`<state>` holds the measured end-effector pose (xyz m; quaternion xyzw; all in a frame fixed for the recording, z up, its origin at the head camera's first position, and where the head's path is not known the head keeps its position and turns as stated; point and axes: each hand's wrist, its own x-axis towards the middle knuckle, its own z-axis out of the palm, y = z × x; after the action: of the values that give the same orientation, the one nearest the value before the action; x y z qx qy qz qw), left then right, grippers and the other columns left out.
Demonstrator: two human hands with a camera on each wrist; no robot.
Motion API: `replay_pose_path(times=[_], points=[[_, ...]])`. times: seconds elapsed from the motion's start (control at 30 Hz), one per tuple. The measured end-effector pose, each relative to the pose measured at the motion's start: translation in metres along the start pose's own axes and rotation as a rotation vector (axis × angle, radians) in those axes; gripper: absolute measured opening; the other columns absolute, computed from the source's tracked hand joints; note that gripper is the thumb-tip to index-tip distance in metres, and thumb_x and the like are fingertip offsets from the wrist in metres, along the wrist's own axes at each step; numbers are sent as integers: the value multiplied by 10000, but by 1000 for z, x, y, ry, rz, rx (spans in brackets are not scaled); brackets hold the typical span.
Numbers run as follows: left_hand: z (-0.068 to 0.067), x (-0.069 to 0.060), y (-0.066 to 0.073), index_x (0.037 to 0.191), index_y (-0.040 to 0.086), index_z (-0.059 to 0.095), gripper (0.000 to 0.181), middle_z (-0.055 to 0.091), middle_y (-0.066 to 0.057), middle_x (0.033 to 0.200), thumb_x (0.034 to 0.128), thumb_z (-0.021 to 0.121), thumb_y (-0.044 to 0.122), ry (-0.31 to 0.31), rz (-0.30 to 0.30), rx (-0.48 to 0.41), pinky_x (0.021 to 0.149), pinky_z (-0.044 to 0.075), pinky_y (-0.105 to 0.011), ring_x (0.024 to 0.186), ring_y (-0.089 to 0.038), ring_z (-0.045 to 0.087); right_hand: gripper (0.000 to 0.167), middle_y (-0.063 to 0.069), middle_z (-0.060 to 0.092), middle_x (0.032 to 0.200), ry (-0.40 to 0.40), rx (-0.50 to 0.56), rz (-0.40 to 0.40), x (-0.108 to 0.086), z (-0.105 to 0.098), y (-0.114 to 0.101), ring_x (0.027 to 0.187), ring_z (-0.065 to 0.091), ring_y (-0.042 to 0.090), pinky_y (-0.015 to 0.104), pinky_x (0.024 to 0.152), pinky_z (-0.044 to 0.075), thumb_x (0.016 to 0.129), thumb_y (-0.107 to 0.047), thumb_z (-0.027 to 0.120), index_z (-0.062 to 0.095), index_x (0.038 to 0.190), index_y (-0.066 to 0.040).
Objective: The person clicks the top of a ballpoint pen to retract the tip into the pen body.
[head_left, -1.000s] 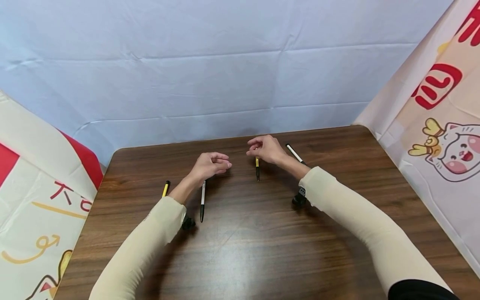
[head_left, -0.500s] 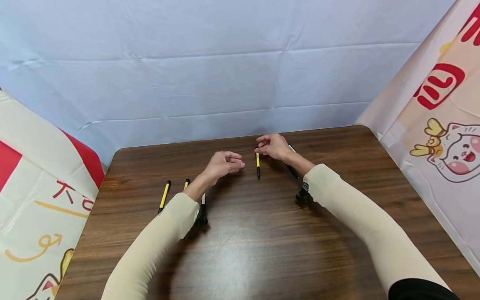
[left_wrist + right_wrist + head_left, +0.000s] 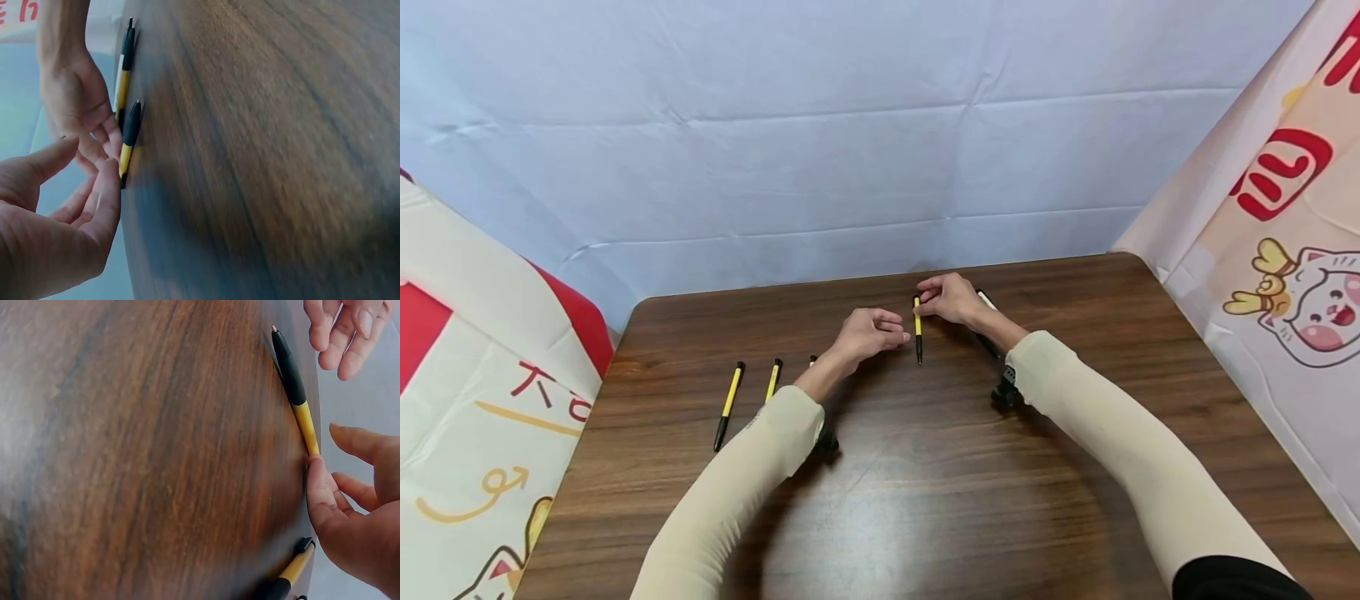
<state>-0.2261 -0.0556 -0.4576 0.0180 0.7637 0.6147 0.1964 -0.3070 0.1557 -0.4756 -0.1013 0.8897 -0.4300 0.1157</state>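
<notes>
A yellow pen with a black grip lies on the table near its back edge, tip toward the person. My right hand is at its upper end; in the right wrist view the fingers seem to touch the pen, while the thumb stands apart. From the left, my left hand reaches with extended fingers close to the same pen, a small gap between them. Behind the right hand lies a white pen, partly covered by the wrist. Beside it, another yellow pen shows in the right wrist view.
Left of the left forearm lie a yellow pen and a second yellow pen, partly covered by the sleeve. A white pen's end peeks out beside the left wrist. The wooden table meets a pale cloth backdrop behind.
My left hand has moved right, toward the middle yellow pen, uncovering the yellow pens at left. My right hand has shifted slightly right, showing more of the middle pen.
</notes>
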Motion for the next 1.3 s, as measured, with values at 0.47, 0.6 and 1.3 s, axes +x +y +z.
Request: replay_pose_path(times=[0.47,0.6,1.3], points=[[13,14,-10,1266,-43,717,381,775,-160,1167,915,836,47,74,1,104,905,635,-342,1074,-258,749,496,114,754,1080,-7,-22,1,5,4,4,977,684,247,314,840,515,885,-131,865,704,1341,-21],[15,17,-11,1228,-33,738,355,789,-148,1131,905,850,60,102,15,163,862,632,-298,1054,-249,755,502,109,756,1088,-10,-29,3,7,6,4,980,683,234,317,869,511,874,-141,876,711,1334,-30],[27,20,-6,1131,25,784,352,795,-83,1043,844,930,168,198,12,309,843,612,-326,979,-225,737,461,95,753,1046,-7,-97,-15,7,7,2,931,670,227,351,863,514,870,-182,877,745,1285,-29]])
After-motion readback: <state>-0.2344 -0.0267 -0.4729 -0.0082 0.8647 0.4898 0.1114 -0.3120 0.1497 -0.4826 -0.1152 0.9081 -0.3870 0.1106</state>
